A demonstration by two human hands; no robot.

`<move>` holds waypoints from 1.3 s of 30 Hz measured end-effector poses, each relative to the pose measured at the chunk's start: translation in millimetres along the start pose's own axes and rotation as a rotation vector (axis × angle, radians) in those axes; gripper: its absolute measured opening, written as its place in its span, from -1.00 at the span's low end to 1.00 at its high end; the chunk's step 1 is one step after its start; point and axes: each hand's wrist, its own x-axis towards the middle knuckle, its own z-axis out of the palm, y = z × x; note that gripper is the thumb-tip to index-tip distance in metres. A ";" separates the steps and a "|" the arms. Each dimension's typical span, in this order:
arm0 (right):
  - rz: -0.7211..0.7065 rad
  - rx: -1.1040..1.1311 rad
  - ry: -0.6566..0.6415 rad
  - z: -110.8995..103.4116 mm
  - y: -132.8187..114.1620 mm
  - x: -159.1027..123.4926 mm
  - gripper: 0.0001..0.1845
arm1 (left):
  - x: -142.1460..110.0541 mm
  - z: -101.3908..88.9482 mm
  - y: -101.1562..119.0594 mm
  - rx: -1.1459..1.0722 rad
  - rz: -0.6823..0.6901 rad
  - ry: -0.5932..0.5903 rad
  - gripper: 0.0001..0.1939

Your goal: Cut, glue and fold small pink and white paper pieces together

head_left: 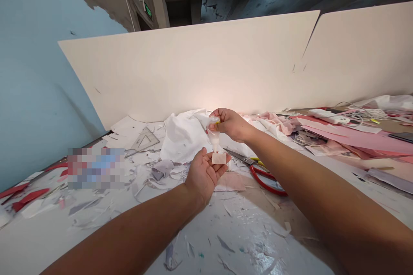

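Observation:
My left hand (206, 176) is turned palm up, fingers slightly curled, holding a small pale pink rectangular piece (219, 158) on its fingers. Whether that piece is paper or cloth I cannot tell. Above it, my right hand (227, 123) is closed around a small clear squeeze bottle (213, 137), apparently of glue, tipped nozzle down. The nozzle reaches the upper edge of the piece; whether it touches is unclear. Scissors with red handles (266, 181) lie on the table to the right of my left hand, partly hidden by my right forearm.
A crumpled white cloth (182, 135) lies behind my hands. Scraps litter the white table (245, 232). At left is a clear set square (145, 139); at right are pink sheets (348, 137) and a white power strip (329, 116). A pale panel (200, 73) stands along the back.

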 end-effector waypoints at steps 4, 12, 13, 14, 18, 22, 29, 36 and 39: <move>0.005 0.017 0.033 -0.4 1.7 0.9 -0.71 | 0.0 -0.6 -0.5 0.004 0.000 -0.018 -0.65; 0.004 0.171 0.099 -3.7 -7.4 -0.3 -0.72 | 1.4 -2.9 -0.5 -0.005 -0.008 -0.012 -0.68; 0.012 0.215 0.079 -3.4 -9.4 -1.2 -0.70 | 1.5 -3.2 -0.7 -0.010 -0.010 -0.011 -0.68; 0.028 0.264 0.046 -2.9 -11.1 -2.2 -0.69 | 1.7 -3.3 -0.9 -0.015 -0.012 -0.010 -0.68; 0.122 0.389 -0.073 0.7 -13.6 -5.0 -0.66 | 2.1 -3.0 -1.0 -0.022 -0.009 -0.003 -0.68; 0.176 0.409 -0.083 7.9 -12.3 -4.9 -0.86 | 1.3 -2.0 -0.8 -0.001 -0.015 0.000 -0.66; 0.196 0.432 0.212 30.5 -9.1 -8.5 -0.68 | -0.3 -0.5 -1.1 0.027 0.003 -0.021 -0.66; 0.186 0.454 0.260 29.6 -1.1 -7.1 -0.63 | -0.1 -1.9 -0.9 0.028 0.001 -0.033 -0.66; 0.204 0.469 0.200 28.0 -1.5 -5.8 -0.63 | -0.5 -1.7 -1.1 0.033 0.002 -0.028 -0.66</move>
